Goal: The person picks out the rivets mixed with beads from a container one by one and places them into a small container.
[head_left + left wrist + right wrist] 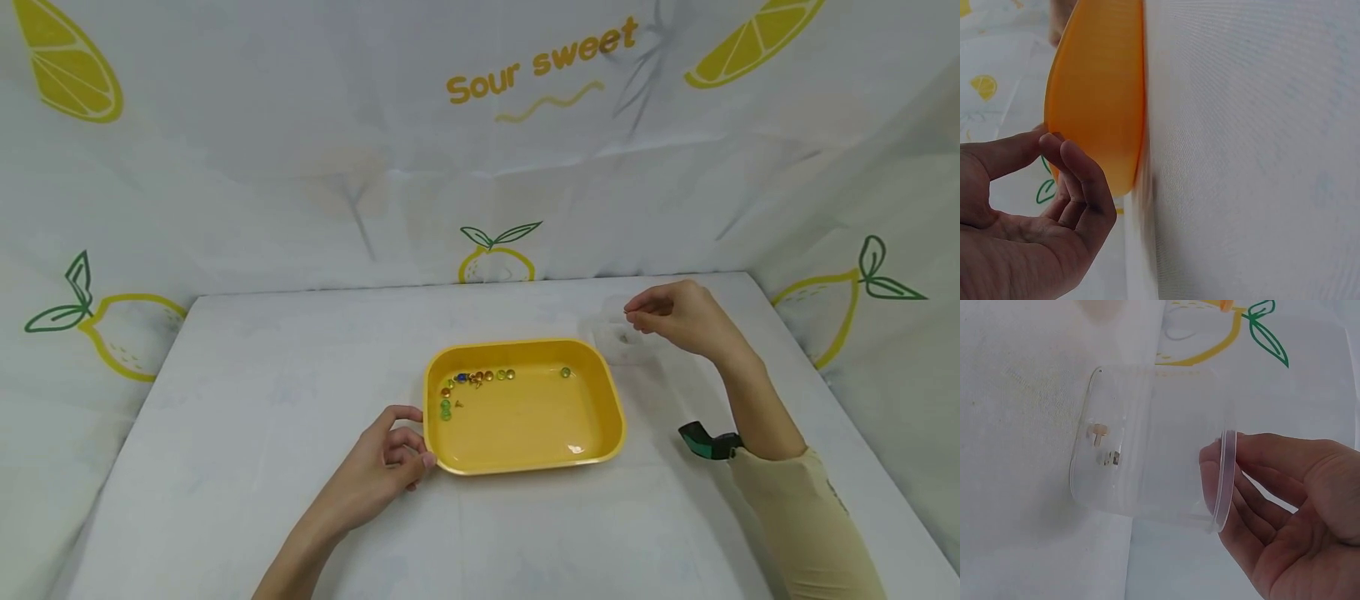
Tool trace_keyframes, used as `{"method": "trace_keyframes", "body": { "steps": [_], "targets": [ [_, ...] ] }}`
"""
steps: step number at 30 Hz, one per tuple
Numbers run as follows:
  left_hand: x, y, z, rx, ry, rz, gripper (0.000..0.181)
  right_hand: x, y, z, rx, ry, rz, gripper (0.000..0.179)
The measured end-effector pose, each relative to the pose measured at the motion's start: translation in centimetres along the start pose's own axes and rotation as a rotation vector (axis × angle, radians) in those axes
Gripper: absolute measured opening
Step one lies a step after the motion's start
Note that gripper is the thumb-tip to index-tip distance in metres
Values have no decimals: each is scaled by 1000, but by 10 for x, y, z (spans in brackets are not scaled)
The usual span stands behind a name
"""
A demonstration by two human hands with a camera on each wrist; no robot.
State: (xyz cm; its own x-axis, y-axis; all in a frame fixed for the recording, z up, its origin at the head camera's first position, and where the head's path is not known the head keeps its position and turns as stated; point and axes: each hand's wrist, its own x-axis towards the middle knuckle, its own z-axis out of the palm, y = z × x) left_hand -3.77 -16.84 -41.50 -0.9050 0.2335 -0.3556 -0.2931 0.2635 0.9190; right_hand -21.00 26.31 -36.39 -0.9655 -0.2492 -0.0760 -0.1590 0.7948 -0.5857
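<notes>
My left hand (382,462) pinches the left rim of a yellow tray (517,433), with its thumb and curled fingers at the edge. Small glass beads (489,376) and gold thumbtacks (459,404) lie mostly toward the tray's back left. Behind the tray's right end stands a clear plastic container (1160,450). My right hand (678,312) hovers over its opening, thumb and fingertips drawn together on a tiny dark item whose kind I cannot tell. A thumbtack (1098,432) and a small bit (1112,458) rest at the container's bottom.
A black and green strap piece (708,440) sticks out beside the right sleeve (802,508). The white table (262,375) meets upright cloth walls (300,217) printed with lemons at its back and sides.
</notes>
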Motion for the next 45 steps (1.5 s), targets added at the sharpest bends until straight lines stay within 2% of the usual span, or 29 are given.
{"method": "trace_keyframes", "body": {
  "steps": [26,39,45],
  "targets": [
    [0,-1,0,-4,-8,4,56,-3,-8,1,-29,22,-12,22],
    [0,0,0,-2,-5,7,55,-9,-22,6,-1,121,-137,22],
    [0,0,0,-3,-6,12,55,-9,-32,8,21,109,-151,23]
  ]
}}
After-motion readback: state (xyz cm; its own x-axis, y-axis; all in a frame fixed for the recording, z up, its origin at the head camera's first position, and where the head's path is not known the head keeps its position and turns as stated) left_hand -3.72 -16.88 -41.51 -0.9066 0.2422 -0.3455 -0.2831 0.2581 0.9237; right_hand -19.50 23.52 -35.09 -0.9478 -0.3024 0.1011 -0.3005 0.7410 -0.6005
